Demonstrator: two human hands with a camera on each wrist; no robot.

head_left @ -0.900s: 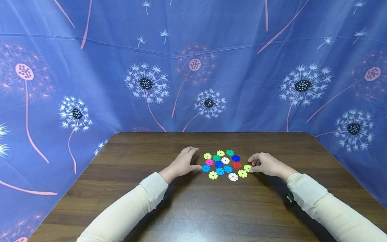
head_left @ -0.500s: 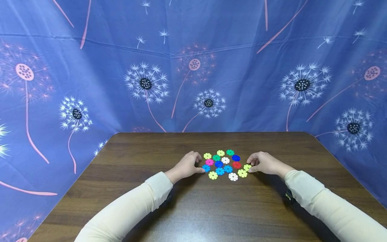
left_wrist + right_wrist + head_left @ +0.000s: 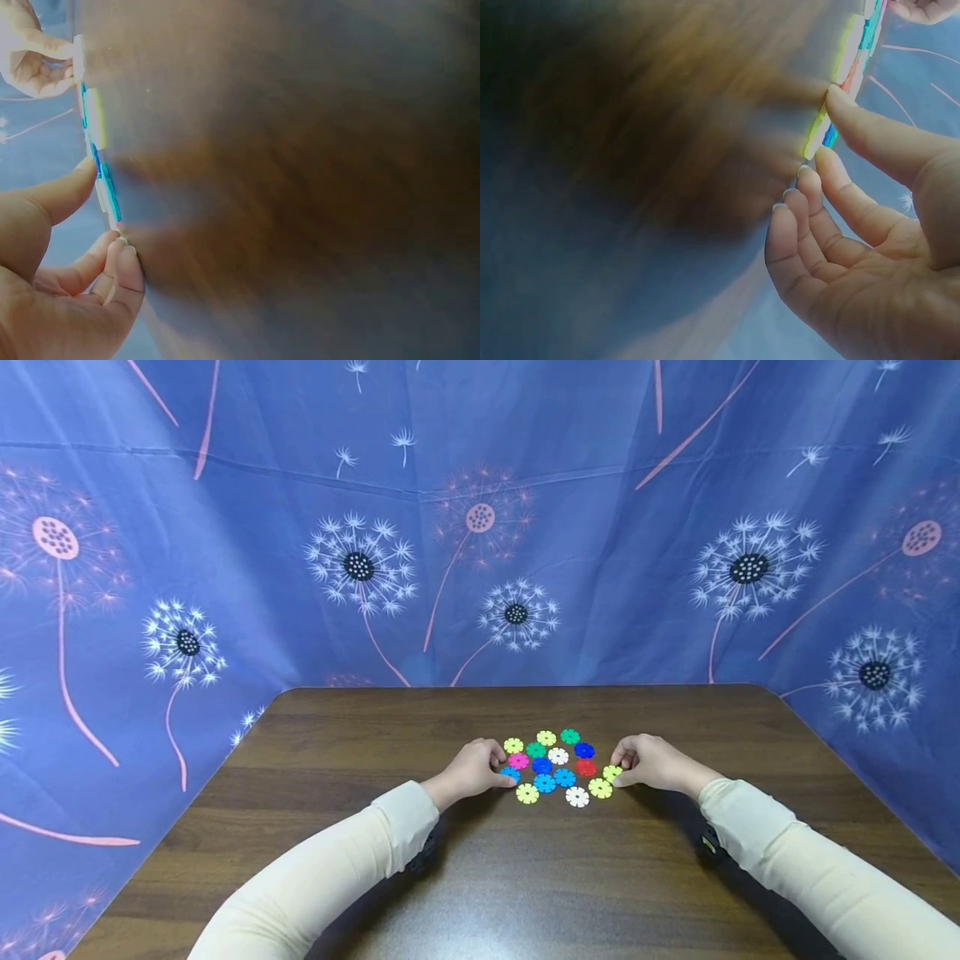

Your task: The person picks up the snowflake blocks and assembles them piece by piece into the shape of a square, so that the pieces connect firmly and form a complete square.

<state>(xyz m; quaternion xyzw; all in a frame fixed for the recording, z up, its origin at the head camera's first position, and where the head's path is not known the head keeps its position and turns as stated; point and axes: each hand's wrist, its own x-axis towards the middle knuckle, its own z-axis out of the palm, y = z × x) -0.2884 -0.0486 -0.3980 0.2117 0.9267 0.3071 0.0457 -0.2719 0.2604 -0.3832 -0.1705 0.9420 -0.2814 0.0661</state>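
A cluster of flat, notched snowflake discs lies on the table. They sit close together; whether they are joined I cannot tell. At the cluster's left edge my left hand (image 3: 474, 768) pinches a light blue disc (image 3: 512, 772), the thumb over its near edge. A pink disc (image 3: 518, 761) is just beyond. My right hand (image 3: 654, 763) holds the rightmost yellow disc (image 3: 612, 773) between thumb and forefinger, next to another yellow disc (image 3: 600, 788). The right wrist view shows this yellow disc (image 3: 814, 136) edge-on. A blue disc (image 3: 111, 192) appears between the left thumb and fingers.
Several more discs fill the middle, among them a red disc (image 3: 586, 768), a white disc (image 3: 577, 797) and a green disc (image 3: 570, 737). The brown wooden table (image 3: 487, 877) ends at a blue dandelion-print curtain (image 3: 600, 527).
My left hand has moved slightly right and its fingers have closed in on the light blue disc. The right hand stays at the yellow disc. The discs keep their arrangement.
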